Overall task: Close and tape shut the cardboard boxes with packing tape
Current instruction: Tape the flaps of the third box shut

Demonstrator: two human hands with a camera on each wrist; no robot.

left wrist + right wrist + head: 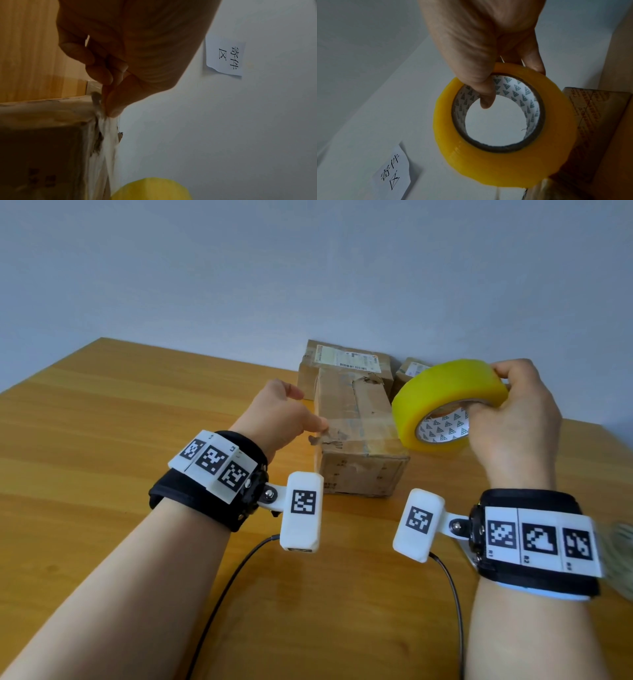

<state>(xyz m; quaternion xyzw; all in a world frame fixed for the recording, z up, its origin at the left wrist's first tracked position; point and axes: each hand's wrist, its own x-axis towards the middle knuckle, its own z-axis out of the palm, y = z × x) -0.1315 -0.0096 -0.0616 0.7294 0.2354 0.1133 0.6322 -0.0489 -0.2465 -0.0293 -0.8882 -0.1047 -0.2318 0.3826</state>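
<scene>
I see a wooden table [102, 440] bearing three cardboard boxes [359, 440] grouped near its far edge, against the wall.

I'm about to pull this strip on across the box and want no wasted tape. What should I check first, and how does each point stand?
1. Right hand grips the yellow tape roll, thumb through the core: ok.
2. Left hand pinches the tape end at the near box's left top edge: ok.
3. Strip spans the box top from that edge toward the roll: ok.
4. Strip lies flat and stuck, no wrinkles: cannot tell.
5. Near box's flaps fully closed beneath: cannot tell; torn cardboard shows on top.
6. Other boxes sit behind, apart from the roll's path: ok.
</scene>
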